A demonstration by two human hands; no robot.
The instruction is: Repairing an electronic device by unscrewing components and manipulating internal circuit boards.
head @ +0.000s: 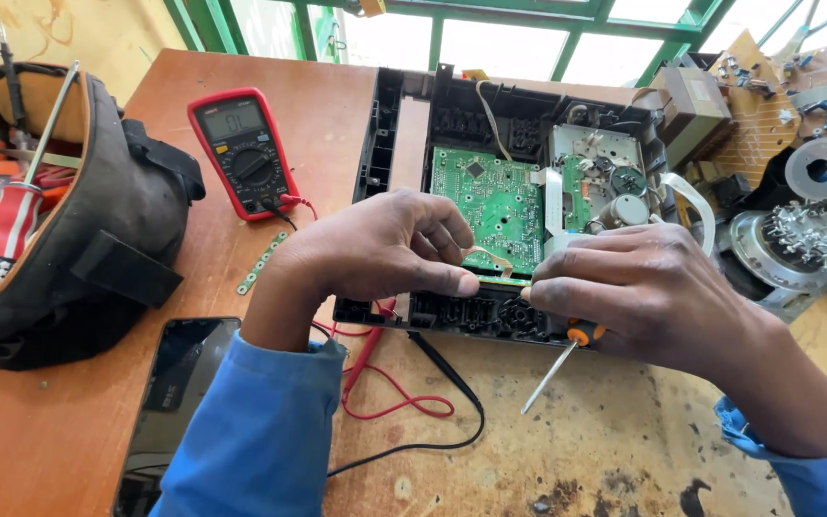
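Blue sleeves are seen lowest in the view, above a worn brown tabletop (69,440). At far left a black fabric tool bag (98,230) lies, then a red handheld multimeter (244,153). The left hand (385,249) is curled, its thumb and fingers pinched on a thin pale ribbon cable (495,258) at the front edge of a green circuit board (490,196) inside an opened black plastic chassis (452,311). The right hand (638,287) is closed around a small orange-handled screwdriver (562,354), its fingertips pressed against the cable end. The ribbon could probably be creased or torn if pulled askew.

Screwdriver (555,364) handle hidden inside right hand (638,292)
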